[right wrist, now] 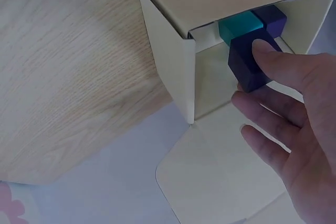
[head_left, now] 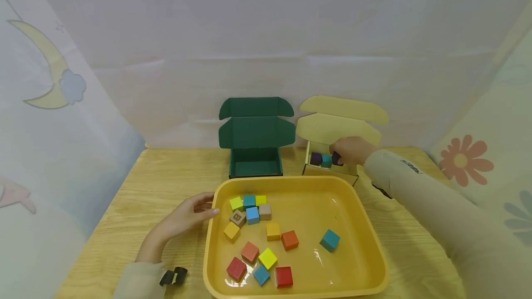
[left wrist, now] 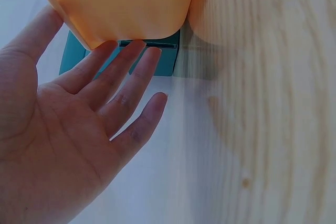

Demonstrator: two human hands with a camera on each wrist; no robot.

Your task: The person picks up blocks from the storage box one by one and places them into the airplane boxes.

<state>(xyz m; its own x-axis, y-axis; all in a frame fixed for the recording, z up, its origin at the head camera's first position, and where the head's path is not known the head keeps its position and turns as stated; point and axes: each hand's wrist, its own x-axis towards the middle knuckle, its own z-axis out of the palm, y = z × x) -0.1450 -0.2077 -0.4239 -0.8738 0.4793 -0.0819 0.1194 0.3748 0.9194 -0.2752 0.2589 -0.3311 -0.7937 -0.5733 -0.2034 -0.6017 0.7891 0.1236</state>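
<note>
Between thumb and fingers my right hand [head_left: 352, 150] pinches a dark purple cube [right wrist: 251, 59] at the opening of the pale yellow box [head_left: 330, 174]. Inside that box sit a teal cube [right wrist: 239, 25] and another dark purple cube [right wrist: 271, 19], side by side. My left hand [head_left: 189, 213] is at the left wall of the yellow tray [head_left: 209, 243], thumb over the rim and fingers extended along the outside. In the left wrist view its fingertips [left wrist: 152, 59] lie right at the tray's wall, and the palm holds nothing.
Several coloured cubes lie in the tray, mostly on its left side, with a teal cube [head_left: 330, 240] alone at right. A dark green box [head_left: 255, 163] with its lid raised stands behind the tray. A fabric backdrop [head_left: 266, 77] rises behind the wooden table [head_left: 174, 165].
</note>
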